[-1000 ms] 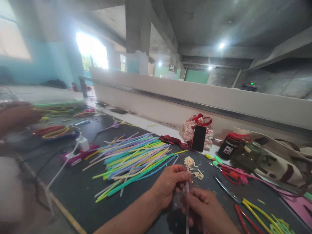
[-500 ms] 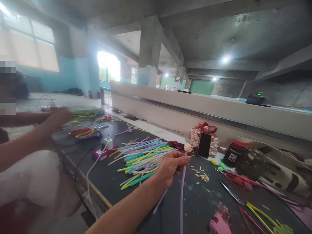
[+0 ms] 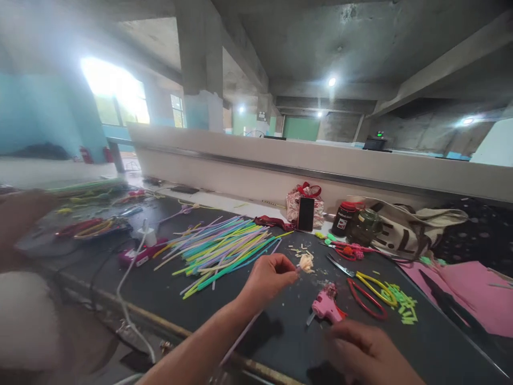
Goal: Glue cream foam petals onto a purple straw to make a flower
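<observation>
My left hand (image 3: 266, 278) is closed in a pinch on a pale purple straw (image 3: 240, 338) that runs back down under my forearm. A small cream flower (image 3: 306, 262) sits at the straw's tip, low over the dark table (image 3: 160, 283) among cream scraps. My right hand (image 3: 363, 350) hovers at the lower right, blurred, its fingers pointing left toward a pink glue gun (image 3: 325, 306) just ahead of it. Nothing shows in that hand.
A pile of coloured straws (image 3: 220, 246) lies left of my left hand. Scissors (image 3: 340, 266), red and yellow handles (image 3: 371, 291), a phone (image 3: 305, 214), jars (image 3: 343, 218), a tote bag (image 3: 404, 227) and pink sheets (image 3: 465, 289) fill the right. Another person's blurred hand (image 3: 20, 214) works at far left.
My left hand has lowered the straw and flower from mid-air down to the table. My right hand has come back into view beside the glue gun. The view has swung right.
</observation>
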